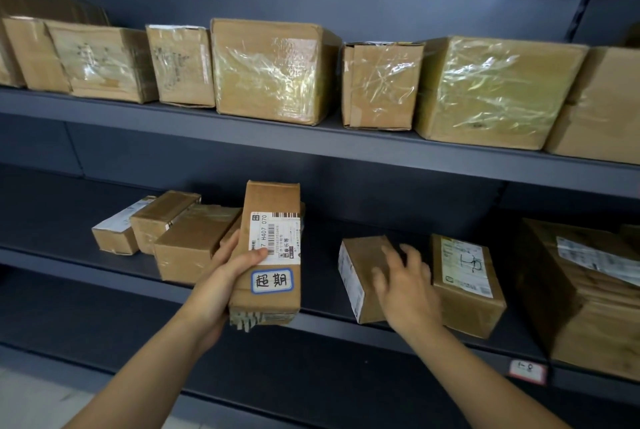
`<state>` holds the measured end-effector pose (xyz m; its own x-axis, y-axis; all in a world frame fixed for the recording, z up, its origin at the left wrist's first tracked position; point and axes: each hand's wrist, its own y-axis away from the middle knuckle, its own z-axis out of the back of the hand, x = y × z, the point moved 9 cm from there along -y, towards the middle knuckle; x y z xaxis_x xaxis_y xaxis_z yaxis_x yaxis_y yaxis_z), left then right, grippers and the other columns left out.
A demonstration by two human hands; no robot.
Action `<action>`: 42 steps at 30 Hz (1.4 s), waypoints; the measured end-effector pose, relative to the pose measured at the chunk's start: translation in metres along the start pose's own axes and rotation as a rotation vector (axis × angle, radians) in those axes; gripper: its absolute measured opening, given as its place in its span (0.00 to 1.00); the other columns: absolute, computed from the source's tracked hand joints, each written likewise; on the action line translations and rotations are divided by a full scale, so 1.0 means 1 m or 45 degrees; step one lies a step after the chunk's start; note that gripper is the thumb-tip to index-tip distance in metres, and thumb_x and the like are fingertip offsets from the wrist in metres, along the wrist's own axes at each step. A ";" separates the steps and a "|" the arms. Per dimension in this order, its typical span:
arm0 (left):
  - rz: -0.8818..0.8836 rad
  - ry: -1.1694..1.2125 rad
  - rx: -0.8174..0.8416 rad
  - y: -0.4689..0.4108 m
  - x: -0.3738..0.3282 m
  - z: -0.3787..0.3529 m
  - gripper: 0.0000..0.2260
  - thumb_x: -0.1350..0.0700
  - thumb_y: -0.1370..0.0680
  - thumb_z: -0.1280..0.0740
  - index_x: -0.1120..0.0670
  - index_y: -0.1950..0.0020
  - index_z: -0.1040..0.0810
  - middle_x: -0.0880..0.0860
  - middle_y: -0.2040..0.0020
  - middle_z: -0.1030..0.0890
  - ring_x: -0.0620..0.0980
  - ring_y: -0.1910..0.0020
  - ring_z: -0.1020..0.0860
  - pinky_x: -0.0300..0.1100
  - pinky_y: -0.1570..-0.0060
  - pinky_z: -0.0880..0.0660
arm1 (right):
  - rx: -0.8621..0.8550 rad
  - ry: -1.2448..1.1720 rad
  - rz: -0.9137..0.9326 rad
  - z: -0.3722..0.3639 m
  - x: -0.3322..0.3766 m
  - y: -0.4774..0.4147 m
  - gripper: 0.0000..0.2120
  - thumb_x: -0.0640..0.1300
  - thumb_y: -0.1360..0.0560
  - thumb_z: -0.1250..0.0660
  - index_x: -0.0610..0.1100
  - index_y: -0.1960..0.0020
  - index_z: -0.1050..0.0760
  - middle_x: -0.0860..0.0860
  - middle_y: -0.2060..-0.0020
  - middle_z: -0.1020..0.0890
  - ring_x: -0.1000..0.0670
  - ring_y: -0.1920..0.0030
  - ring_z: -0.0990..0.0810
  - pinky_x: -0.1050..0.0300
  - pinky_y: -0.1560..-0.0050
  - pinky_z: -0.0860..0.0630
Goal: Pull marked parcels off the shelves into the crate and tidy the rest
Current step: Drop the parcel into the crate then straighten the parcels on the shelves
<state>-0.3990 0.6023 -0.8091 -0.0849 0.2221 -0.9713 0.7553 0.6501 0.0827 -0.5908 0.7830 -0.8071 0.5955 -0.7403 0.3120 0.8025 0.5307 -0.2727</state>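
Note:
My left hand (227,276) grips a tall cardboard parcel (273,200) upright in front of the lower shelf (86,265). The parcel carries a barcode label and a white blue-bordered sticker (272,280) with handwritten characters. My thumb lies across the label's lower left. My right hand (405,284) rests with spread fingers on a small brown box (356,269) lying on the same shelf; its motion blur hides whether the fingers grip the box. A labelled box (465,281) sits just right of that hand. No crate is in view.
Three small boxes (166,231) cluster left of the held parcel. A large box (585,290) fills the lower shelf's right end. The upper shelf (207,116) holds a row of several taped cartons. A small tag (527,371) hangs on the lower shelf's front edge.

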 end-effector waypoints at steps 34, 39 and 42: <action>0.001 -0.090 -0.013 0.003 -0.004 -0.013 0.36 0.47 0.41 0.25 0.39 0.33 0.30 0.53 0.46 0.17 0.56 0.51 0.17 0.51 0.54 0.22 | 0.379 0.398 0.341 -0.028 -0.023 -0.009 0.47 0.28 0.30 0.39 0.55 0.23 0.59 0.53 0.23 0.58 0.45 0.24 0.61 0.42 0.25 0.58; -0.038 -0.107 -0.040 0.014 -0.013 -0.023 0.27 0.52 0.34 0.27 0.42 0.36 0.27 0.53 0.47 0.16 0.55 0.53 0.17 0.47 0.59 0.21 | 0.362 0.358 0.409 -0.026 -0.041 -0.004 0.46 0.28 0.29 0.40 0.56 0.24 0.61 0.55 0.24 0.60 0.47 0.24 0.62 0.43 0.25 0.59; -0.062 -0.139 -0.107 0.022 -0.021 -0.022 0.19 0.53 0.29 0.32 0.44 0.38 0.25 0.53 0.49 0.16 0.52 0.56 0.16 0.43 0.65 0.21 | 0.342 0.345 0.439 -0.023 -0.047 -0.002 0.43 0.31 0.27 0.41 0.57 0.24 0.62 0.56 0.24 0.60 0.47 0.24 0.63 0.43 0.26 0.60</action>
<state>-0.3949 0.6282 -0.7822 -0.0456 0.1117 -0.9927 0.6945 0.7178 0.0489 -0.6206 0.8071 -0.8420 0.8251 -0.5648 -0.0113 0.5631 0.8239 -0.0635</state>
